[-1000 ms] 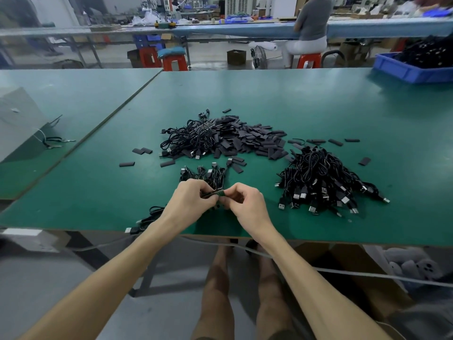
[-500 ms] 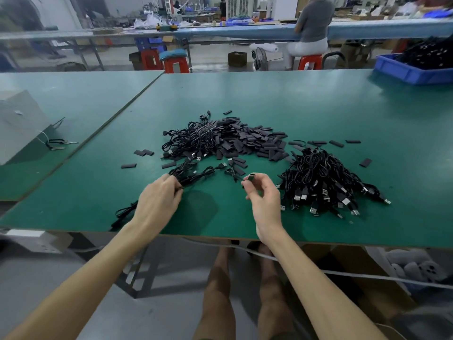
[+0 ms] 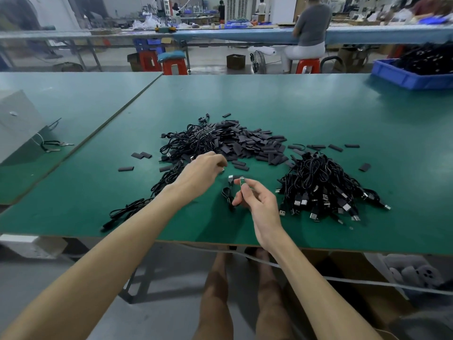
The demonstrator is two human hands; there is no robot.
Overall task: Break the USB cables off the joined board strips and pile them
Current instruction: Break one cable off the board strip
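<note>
Reaching forward, the left hand [image 3: 203, 173] has left the near part of the table, where it gripped cables 0.5 s ago. It now sits at the near side of the heap of tangled black cables and flat dark-grey strips [image 3: 232, 143]. The right hand [image 3: 257, 202] has stayed almost where it was.

The right hand's fingertips [image 3: 247, 190] are closed in a pinch on the silver plug end of 1 black USB cable [image 3: 227, 196], and the remaining fingers are loosely curled. The cable hangs below and to the left of those fingertips, looping down to the table between the 2 hands.

The left hand's fingers curl downward with the back of the hand toward the camera. Their tips are hidden, so it cannot be told whether they hold anything. A strand of joined black cables [image 3: 137, 207] runs from under that wrist back toward the near-left edge.

Just right of the right hand lies the pile of separated black cables with silver plugs [image 3: 321, 187], apart from the heap behind it. Everything rests on the green table [image 3: 318, 106]. A blue plastic bin [image 3: 404, 78] holding more black cables stands at the table's far right corner.
</note>
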